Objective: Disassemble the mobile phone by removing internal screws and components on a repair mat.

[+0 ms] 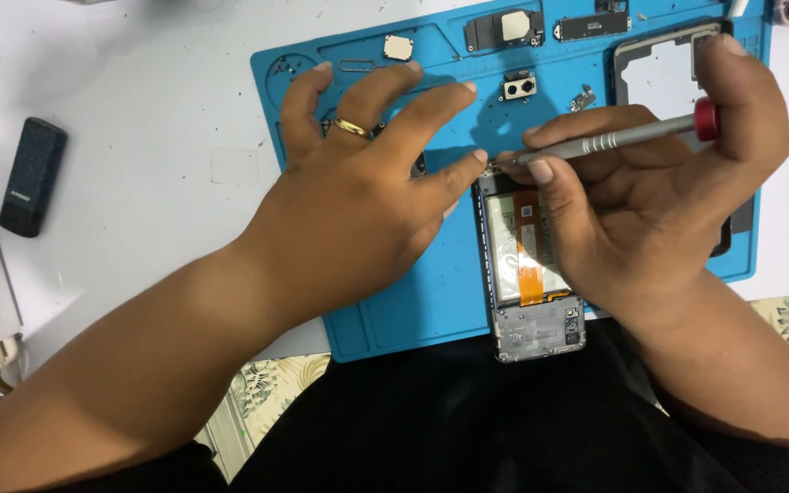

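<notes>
Two hands worked over the opened phone (530,274): right hand (659,201) clenched around a silver screwdriver (614,137), tip touching the phone's top edge just beside the left hand (358,201), whose spread, empty fingers pressed the blue mat (413,301).

1. The left forearm comes in from the lower left and slants up toward the middle.
2. The left hand (358,196) lies palm down with its fingers spread wide and a gold ring on one finger; the index fingertip points right, close to the right hand's fingertips.
3. The right forearm enters from the lower right corner.
4. The right hand (659,183) is curled, thumb and forefinger pinched together, with the index finger raised and bent over the top.
</notes>
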